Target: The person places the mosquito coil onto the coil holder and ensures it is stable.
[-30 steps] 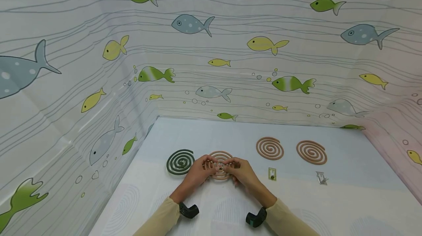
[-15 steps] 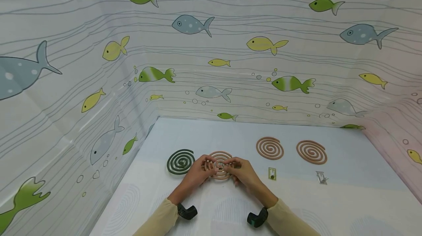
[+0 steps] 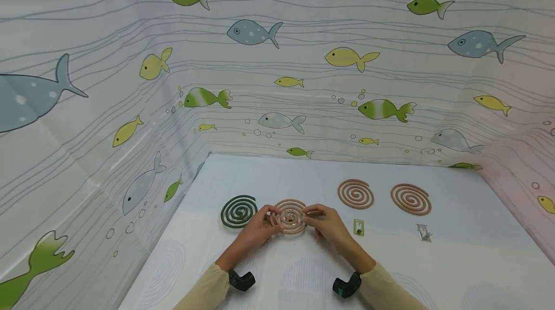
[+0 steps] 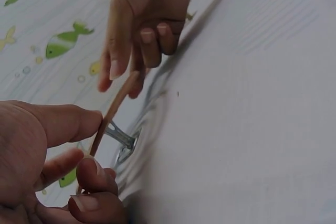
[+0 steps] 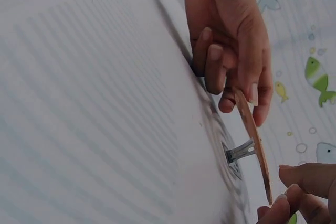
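Carefully does it with the brown coil [image 3: 290,216]: it sits between the hands, raised off the table [image 3: 299,173] on a slim metal stand [image 4: 118,134], and looks roughly level. The left hand [image 3: 259,226] loosely pinches its left rim; the right hand [image 3: 328,223] curves about the right rim, though whether it grips I cannot tell. Settling it well, I'd judge, means checking that the centre bears on the stand, then freeing both sides evenly, since a sideways drag could tip it. The green coil [image 3: 240,211], just left of the left hand, makes withdrawing towards the near side safer; a yellow-edged holder [image 3: 359,227] and silver holder [image 3: 424,233] lie farther right.
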### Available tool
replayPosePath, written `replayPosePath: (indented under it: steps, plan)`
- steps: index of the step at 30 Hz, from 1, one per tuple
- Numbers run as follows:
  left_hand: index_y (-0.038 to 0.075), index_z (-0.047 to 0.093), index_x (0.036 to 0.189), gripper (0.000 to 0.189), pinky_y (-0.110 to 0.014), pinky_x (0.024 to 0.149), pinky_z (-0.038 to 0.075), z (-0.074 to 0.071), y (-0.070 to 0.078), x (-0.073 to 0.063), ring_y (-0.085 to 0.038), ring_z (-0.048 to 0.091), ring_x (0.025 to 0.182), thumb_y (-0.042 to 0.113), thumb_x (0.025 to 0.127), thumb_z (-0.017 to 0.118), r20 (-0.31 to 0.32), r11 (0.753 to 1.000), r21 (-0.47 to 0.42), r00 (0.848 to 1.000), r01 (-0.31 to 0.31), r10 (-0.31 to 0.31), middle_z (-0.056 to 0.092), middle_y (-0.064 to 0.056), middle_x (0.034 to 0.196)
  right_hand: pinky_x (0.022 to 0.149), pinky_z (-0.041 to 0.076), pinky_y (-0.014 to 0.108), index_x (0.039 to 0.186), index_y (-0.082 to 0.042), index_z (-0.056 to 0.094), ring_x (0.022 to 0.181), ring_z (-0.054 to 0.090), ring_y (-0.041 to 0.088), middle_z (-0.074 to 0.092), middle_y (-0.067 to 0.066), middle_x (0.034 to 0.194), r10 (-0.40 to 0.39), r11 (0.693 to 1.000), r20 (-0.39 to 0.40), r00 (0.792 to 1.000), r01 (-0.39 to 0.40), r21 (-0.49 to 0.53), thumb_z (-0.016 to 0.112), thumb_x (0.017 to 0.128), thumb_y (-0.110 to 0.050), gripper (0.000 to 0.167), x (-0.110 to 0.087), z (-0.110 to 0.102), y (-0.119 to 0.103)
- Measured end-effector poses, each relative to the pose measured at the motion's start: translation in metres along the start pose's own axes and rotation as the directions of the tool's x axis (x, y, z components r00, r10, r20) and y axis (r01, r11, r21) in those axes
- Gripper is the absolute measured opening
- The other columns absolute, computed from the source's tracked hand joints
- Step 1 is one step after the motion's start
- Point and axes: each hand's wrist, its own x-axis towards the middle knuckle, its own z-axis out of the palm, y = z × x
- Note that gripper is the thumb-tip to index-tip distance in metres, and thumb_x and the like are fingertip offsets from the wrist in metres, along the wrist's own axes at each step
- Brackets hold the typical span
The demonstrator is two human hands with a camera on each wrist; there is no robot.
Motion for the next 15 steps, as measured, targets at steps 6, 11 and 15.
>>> replayPosePath:
  steps: [6, 11, 15]
  plan:
    - [0.01, 0.056, 0.132, 0.043, -0.028, 0.063, 0.048, -0.003, 0.004, -0.004, -0.016, 0.056, 0.074, 0.022, 0.096, 0.075, 0.024, 0.998, 0.061, 1.0, -0.021, 0.019, 0.058, -0.007, 0.089, 0.049, 0.044, 0.028, 0.115, -0.008, 0.074, 0.054, 0.05, 0.015, 0.065, 0.018, 0.12, 0.016, 1.0, -0.03, 0.999, -0.016, -0.009, 0.078, 0.091, -0.012, 0.025, 0.0, -0.007, 0.0]
    - [0.01, 0.057, 0.132, 0.043, -0.027, 0.063, 0.044, -0.006, 0.01, -0.007, -0.015, 0.055, 0.075, 0.025, 0.096, 0.075, 0.03, 0.993, 0.113, 0.999, -0.025, 0.021, 0.06, -0.006, 0.087, 0.049, 0.044, 0.029, 0.115, -0.006, 0.073, 0.054, 0.05, 0.016, 0.065, 0.018, 0.121, 0.009, 1.0, -0.04, 0.999, -0.009, -0.008, 0.077, 0.092, -0.011, 0.024, -0.003, -0.011, -0.001]
    - [0.012, 0.056, 0.133, 0.045, -0.027, 0.06, 0.042, -0.009, 0.014, -0.009, -0.016, 0.052, 0.071, 0.027, 0.096, 0.076, 0.028, 0.992, 0.123, 1.0, -0.005, 0.002, 0.059, -0.005, 0.085, 0.049, 0.043, 0.029, 0.115, -0.006, 0.073, 0.055, 0.05, 0.016, 0.065, 0.018, 0.119, 0.01, 1.0, -0.055, 0.998, -0.011, -0.014, 0.077, 0.092, -0.01, 0.023, -0.005, -0.015, -0.003]
